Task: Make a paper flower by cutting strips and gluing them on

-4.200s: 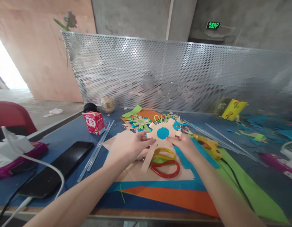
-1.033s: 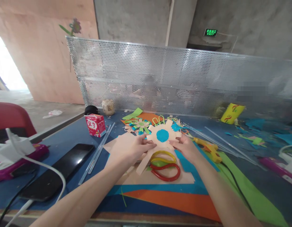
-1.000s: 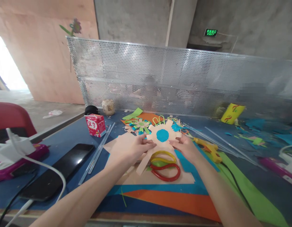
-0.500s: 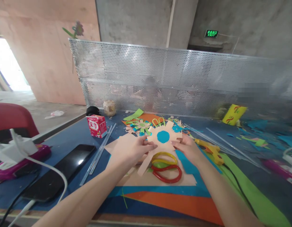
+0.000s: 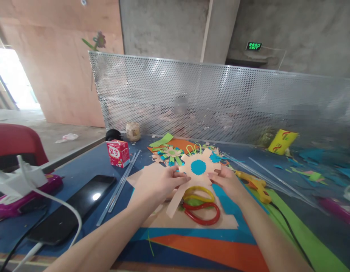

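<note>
Between my two hands is a pale pink paper flower (image 5: 189, 168) with a scalloped blue disc at its centre. My left hand (image 5: 168, 181) pinches its left petals, and my right hand (image 5: 224, 181) grips its right edge. Directly below lie scissors (image 5: 202, 217) with one yellow and one red handle loop; their blades are hidden. Under them are sheets of pink paper (image 5: 220, 221), blue paper (image 5: 234, 204) and orange paper (image 5: 220, 249). Just behind the held flower sits a green and blue paper flower (image 5: 172, 153), with bent light-green strips (image 5: 194, 148) beside it.
A yellow glue gun (image 5: 257, 185) with a black cord lies at right on green paper (image 5: 299, 226). Clear glue sticks (image 5: 120, 189), a phone (image 5: 75, 207) and a pink box (image 5: 118, 153) are at left. A perforated metal screen (image 5: 163, 83) stands behind, with paper scraps (image 5: 313, 175) at far right.
The whole view has shifted slightly, so everything sits a little lower and further right. Both hands still hold the paper flower in much the same way.
</note>
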Demonstrator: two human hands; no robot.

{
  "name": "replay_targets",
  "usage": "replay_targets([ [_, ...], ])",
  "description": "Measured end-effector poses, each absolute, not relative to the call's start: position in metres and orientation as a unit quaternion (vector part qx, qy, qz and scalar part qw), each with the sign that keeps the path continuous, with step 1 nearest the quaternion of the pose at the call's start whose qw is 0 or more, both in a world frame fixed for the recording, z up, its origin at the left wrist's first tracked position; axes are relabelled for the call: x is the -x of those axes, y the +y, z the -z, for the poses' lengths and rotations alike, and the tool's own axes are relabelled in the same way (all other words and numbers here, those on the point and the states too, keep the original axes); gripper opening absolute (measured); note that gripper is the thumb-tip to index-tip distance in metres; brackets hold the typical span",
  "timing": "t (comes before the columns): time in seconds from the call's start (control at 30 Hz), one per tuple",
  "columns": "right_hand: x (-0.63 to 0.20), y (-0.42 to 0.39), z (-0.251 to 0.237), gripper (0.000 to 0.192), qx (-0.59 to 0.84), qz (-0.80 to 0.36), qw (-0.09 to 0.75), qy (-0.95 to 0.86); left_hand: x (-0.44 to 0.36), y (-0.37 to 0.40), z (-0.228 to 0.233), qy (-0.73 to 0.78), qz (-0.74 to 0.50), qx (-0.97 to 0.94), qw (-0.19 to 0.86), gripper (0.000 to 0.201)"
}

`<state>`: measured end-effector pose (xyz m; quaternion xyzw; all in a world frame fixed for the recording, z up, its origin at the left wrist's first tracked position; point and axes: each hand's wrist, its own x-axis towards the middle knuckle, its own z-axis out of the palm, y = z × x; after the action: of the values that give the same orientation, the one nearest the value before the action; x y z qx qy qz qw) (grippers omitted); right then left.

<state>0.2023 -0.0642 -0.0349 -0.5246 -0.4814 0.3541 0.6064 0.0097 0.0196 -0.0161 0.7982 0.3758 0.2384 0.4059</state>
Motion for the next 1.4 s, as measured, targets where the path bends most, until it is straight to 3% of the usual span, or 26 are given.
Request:
replay_targets([
  [0.23,-0.205,-0.062,0.038,0.018,0.518,-0.362,0.603,-0.488,-0.002,0.034,0.027,0.362,-0.261,-0.836,0.32,0.034],
  [0.47,-0.212,-0.059,0.046,0.025,0.551,-0.335,0.593,-0.481,-0.001,0.026,0.021,0.392,-0.243,-0.852,0.246,0.043],
  [0.67,-0.214,-0.055,0.047,0.031,0.584,-0.323,0.641,-0.38,-0.005,0.019,0.012,0.361,-0.252,-0.852,0.283,0.038],
  [0.83,-0.216,-0.056,0.046,0.03,0.562,-0.326,0.667,-0.364,-0.008,0.015,0.007,0.348,-0.233,-0.823,0.384,0.031],
  [1.1,-0.211,-0.058,0.043,0.032,0.564,-0.345,0.647,-0.379,-0.01,0.014,0.009,0.332,-0.262,-0.764,0.488,0.023],
  [1.23,-0.206,-0.057,0.044,0.033,0.587,-0.353,0.608,-0.401,-0.014,0.005,0.0,0.361,-0.255,-0.767,0.466,0.027],
  [1.4,-0.202,-0.059,0.041,0.028,0.582,-0.365,0.587,-0.428,-0.011,0.013,0.006,0.369,-0.269,-0.818,0.35,0.033],
])
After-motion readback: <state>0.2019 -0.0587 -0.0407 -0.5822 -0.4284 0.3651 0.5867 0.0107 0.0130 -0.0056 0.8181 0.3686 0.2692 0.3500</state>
